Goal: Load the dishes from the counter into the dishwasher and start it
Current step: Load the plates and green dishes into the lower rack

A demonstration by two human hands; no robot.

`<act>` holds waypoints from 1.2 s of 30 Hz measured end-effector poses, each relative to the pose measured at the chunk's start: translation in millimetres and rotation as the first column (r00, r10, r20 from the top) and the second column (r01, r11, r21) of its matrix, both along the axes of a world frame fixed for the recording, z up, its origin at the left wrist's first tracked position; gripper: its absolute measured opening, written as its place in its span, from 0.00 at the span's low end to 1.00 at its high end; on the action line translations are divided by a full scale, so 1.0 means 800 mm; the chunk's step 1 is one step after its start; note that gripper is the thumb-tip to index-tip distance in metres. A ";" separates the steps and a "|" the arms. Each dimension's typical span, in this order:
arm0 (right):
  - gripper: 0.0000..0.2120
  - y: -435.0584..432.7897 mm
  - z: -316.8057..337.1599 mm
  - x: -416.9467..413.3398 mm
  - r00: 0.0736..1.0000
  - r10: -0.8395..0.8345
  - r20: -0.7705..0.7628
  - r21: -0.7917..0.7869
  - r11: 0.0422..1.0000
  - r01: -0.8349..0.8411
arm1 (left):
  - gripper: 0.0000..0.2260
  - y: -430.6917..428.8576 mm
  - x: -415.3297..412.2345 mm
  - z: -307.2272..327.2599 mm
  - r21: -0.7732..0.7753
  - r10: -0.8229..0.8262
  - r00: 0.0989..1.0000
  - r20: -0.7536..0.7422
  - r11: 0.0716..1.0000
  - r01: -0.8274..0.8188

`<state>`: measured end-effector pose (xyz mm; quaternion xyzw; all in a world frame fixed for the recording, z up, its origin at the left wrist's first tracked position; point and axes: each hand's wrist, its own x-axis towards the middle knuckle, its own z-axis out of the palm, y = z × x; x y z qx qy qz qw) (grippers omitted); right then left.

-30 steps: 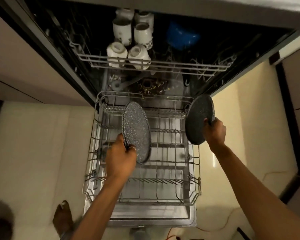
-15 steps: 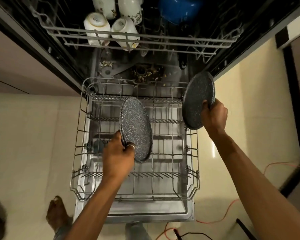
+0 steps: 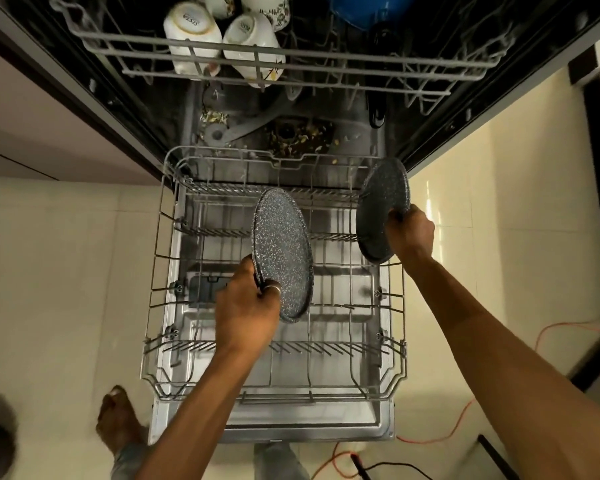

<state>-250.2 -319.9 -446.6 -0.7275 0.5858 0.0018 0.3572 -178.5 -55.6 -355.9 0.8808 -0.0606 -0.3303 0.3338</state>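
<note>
The left grip [image 3: 246, 313] held a round dark grey speckled plate [image 3: 283, 258] by its near edge, with its fingers and thumb curled round the rim. There was a ring on one finger. This plate stood up on its edge, tilted a little, over the middle of the pulled-out grey wire bottom rack [image 3: 155, 271]. I could not tell if it touched the wires. The right grip [image 3: 411, 233] grasped a second round dark speckled plate [image 3: 381, 206] by its right edge. That one was up on its edge too, at the far right corner of the bottom rack. The two plates were well apart. The bottom rack sat over the open dishwasher door [image 3: 274, 426]. Above it, the grey wire top rack [image 3: 309, 69] held white cups [image 3: 191, 32] with their bottoms showing, and a blue bowl [image 3: 368, 8] sat further right. A bare foot [image 3: 115, 420] stood on the pale tiled floor [image 3: 49, 271] left of the door, and an orange cable [image 3: 433, 434] lay on the floor to the right
</note>
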 end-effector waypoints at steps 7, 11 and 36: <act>0.26 0.025 0.066 -0.003 0.933 0.325 0.154 -0.431 0.872 -0.233 | 0.21 -0.007 0.015 0.010 0.083 -0.084 0.996 0.009 0.993 0.083; 0.32 0.057 0.119 0.029 0.583 0.806 0.107 -0.390 0.573 -0.721 | 0.17 0.000 0.046 0.031 0.174 -0.351 0.932 0.087 0.927 0.333; 0.14 0.028 0.053 0.028 0.992 0.100 0.080 -0.150 0.985 -0.087 | 0.26 0.037 0.067 0.014 0.035 -0.289 0.954 0.084 0.957 0.287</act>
